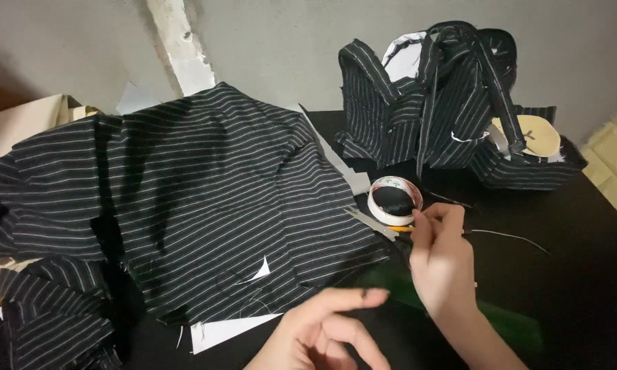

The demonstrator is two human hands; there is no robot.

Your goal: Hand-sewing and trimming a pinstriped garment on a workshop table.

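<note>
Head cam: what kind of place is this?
Likely a home sewing or tailoring worktable. Cut pinstriped fabric lies over paper pattern pieces, scissors sit beside a small round tin near the right hand, and more striped pieces are piled behind.

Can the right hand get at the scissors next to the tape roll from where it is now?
Probably yes. The right hand already sits at the scissors, its fingertips by the orange handle beside the tape roll. Nothing lies over them; the striped fabric stops short of the blades.
</note>
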